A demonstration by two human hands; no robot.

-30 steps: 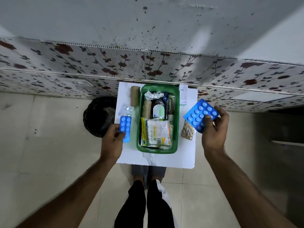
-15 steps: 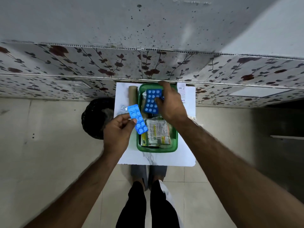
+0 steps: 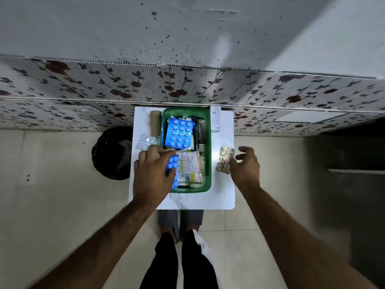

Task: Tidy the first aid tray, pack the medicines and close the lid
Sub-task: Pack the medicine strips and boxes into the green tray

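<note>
Head view — left hand (image 3: 153, 174) grip clamped on small blue strip (image 3: 173, 163); right hand (image 3: 244, 165) grip apart.

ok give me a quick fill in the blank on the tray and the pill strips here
1. The large blue blister pack lies inside the ____ tray.
2. The small blue strip is under the ____ hand.
3. The right hand is beside the gold strips, which lie ____ the tray.
4. The cardboard roll lies by the tray's ____ side.

Missing words: green; left; outside; left
</note>
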